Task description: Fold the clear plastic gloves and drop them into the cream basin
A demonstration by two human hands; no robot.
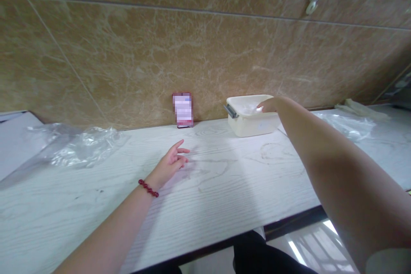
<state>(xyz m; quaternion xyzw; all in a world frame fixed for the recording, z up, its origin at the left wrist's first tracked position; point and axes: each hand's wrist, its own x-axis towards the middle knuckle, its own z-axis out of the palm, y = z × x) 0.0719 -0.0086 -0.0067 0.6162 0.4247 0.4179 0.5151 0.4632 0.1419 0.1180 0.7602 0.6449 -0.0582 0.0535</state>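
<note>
Bare right forearm (324, 162) looms closest; left hand (170, 162), fingers loosely spread, is over the table (205, 197); right hand (269, 104) reaches into the white tub (252, 129) by the wall (128, 51), grip unclear; its bluish mark (260, 126) is illegible, the phone screen (183, 109) blurred

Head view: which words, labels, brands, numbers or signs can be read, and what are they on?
None can be read.
Phone: its screen is blurred into blocks, unreadable.
White box: a faint bluish mark on its front, too blurred to read.
</note>
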